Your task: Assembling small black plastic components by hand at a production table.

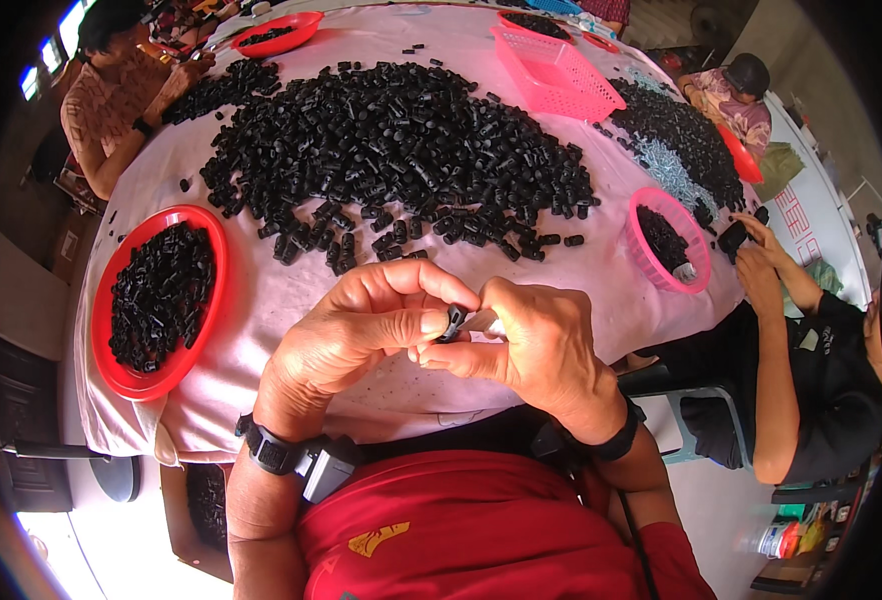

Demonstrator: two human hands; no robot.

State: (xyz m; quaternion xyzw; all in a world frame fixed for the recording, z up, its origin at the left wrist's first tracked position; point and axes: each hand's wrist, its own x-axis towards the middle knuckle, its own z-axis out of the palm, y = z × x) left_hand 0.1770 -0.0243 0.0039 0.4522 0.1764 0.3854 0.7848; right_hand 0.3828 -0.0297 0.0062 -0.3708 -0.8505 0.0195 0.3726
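My left hand (361, 325) pinches a small black plastic part (455, 318) between thumb and forefinger, held up above the near side of the table. My right hand (546, 345) meets it from the other side, its fingers closed around the part's right side. A pale bit shows among the right fingers, too small to name and partly hidden by them. Just beyond my hands, a large heap of similar short black plastic parts (391, 150) lies on the pale pink tablecloth (261, 330).
To the left stands a red basin (141, 385) filled with black parts. A round pink basket (649, 262) and a rectangular pink basket (561, 100) sit at the right. Pale blue pieces (673, 172) lie among dark parts there. Co-workers sit around, one close by (821, 400).
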